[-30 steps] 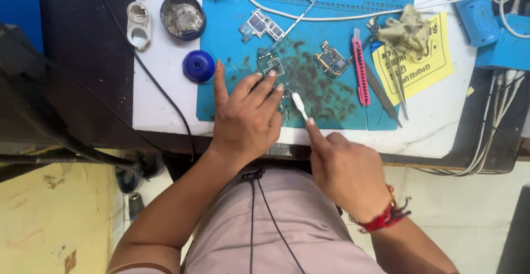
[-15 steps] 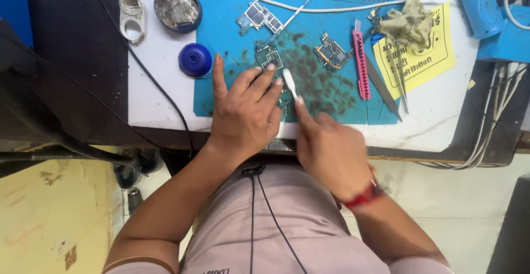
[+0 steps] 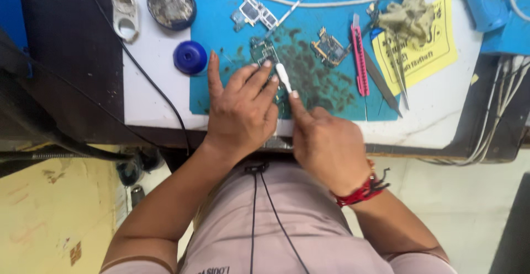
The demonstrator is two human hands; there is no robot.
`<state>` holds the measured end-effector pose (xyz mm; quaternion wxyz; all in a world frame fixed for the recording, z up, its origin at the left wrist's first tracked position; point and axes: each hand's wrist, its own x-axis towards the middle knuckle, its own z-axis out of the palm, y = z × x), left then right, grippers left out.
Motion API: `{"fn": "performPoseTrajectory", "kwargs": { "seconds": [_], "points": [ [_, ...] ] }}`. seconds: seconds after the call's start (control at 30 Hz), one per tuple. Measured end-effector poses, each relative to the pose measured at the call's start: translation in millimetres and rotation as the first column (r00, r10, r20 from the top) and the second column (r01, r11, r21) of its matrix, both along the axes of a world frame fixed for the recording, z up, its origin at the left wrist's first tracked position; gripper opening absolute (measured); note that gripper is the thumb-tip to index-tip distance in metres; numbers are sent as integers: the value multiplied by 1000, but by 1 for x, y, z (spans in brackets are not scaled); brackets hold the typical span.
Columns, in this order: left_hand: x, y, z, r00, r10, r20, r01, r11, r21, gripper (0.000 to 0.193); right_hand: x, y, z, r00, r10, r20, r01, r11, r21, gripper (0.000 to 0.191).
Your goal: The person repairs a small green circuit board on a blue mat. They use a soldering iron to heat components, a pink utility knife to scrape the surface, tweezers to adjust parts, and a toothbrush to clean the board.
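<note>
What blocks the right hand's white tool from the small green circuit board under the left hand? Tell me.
Nothing visible does. The white plastic tool in the right hand points at the small green circuit board on the blue mat. The left hand lies beside it.

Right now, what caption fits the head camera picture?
Left hand steadies a circuit board while right hand works a white tool.

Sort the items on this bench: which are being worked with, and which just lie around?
In use:
- left hand pressing down on a small green circuit board
- right hand holding a slim white plastic tool
- stained blue work mat beneath

Lying about:
- pink utility knife
- round blue cap
- dark round tin
- yellow paper sheet
- second small circuit board
</note>
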<state>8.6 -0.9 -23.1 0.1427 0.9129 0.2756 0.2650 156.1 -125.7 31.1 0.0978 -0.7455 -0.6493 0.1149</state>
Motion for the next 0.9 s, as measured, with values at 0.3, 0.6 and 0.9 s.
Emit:
{"fn": "performPoseTrajectory", "kwargs": {
  "seconds": [0.3,0.6,0.9],
  "points": [
    [0,0,-3,1000,-7,9,7,1000,0,31,-4,17,12,1000,-21,9,21,999,38,46],
    [2,-1,-3,1000,-13,7,13,1000,-5,29,-5,17,14,998,-48,32,49,999,-7,49],
    [4,0,-1,1000,-5,29,5,1000,7,27,19,-54,1,974,-153,-169,147,988,-47,35]
  ]
}}
